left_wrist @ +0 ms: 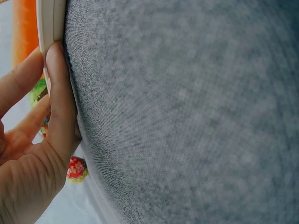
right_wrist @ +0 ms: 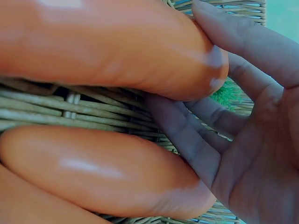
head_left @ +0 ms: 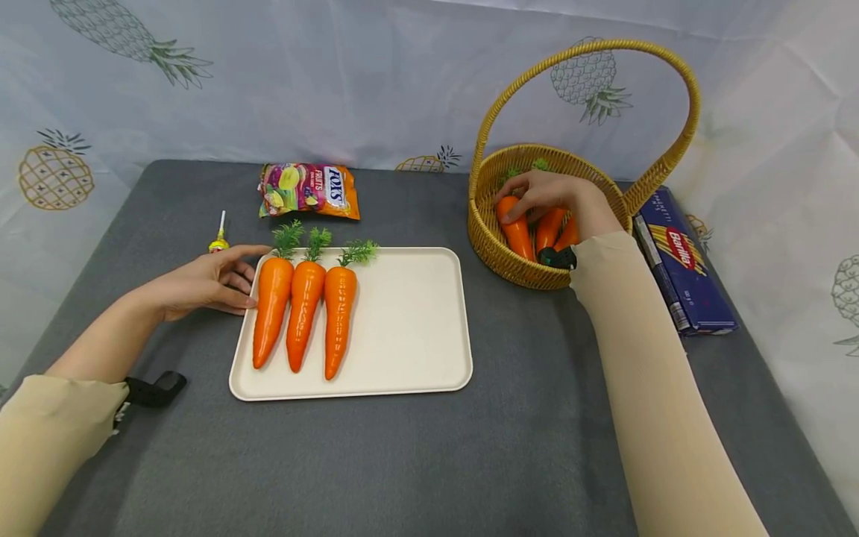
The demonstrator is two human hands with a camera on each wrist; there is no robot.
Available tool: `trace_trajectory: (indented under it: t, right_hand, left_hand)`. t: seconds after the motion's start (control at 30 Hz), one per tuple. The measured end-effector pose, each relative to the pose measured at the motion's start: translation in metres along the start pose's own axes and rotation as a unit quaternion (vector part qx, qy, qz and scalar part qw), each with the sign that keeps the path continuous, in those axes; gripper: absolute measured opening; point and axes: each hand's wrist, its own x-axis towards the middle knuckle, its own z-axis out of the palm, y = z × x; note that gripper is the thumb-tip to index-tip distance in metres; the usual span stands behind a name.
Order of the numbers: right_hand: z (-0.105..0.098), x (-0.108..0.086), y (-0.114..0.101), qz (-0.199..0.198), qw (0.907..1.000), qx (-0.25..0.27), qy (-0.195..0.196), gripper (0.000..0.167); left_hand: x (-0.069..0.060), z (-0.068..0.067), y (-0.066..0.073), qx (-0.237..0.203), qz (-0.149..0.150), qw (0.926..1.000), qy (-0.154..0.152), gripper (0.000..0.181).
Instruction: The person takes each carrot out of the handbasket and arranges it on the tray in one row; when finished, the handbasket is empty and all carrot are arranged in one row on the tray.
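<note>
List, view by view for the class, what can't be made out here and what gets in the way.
Head view: how many glossy orange tapered carrots the round golden wicker basket holds; the right hand covers part of its inside.
Head view: the fine print on the blue rectangular cardboard box; too small.
Left wrist view: most of the carrot on the flat beige rectangular tray; the top edge cuts it off.
Right wrist view: the gripped carrot's tip; beyond the left edge.
</note>
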Motion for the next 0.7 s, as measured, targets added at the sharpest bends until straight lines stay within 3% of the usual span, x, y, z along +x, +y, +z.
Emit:
trace_trajectory:
  t: [0.33,0.53,0.7]
  right_hand:
    - [0.0,-0.005,0.001,-0.004,0.9999,0.01,0.013,0.055]
    - [-0.004,-0.016,0.0,-0.006,0.9986,0.006,0.052,0.054]
    - [-0.013,-0.025,-0.002,-0.044,0.9947,0.028,0.089,0.054]
  left_hand:
    - [0.001,0.0,-0.002,-0.001,0.006,1.0,-0.001,0.088]
    - [0.002,0.0,-0.002,-0.002,0.005,1.0,-0.001,0.088]
    - [0.001,0.0,-0.003,0.001,0.007,1.0,0.0,0.088]
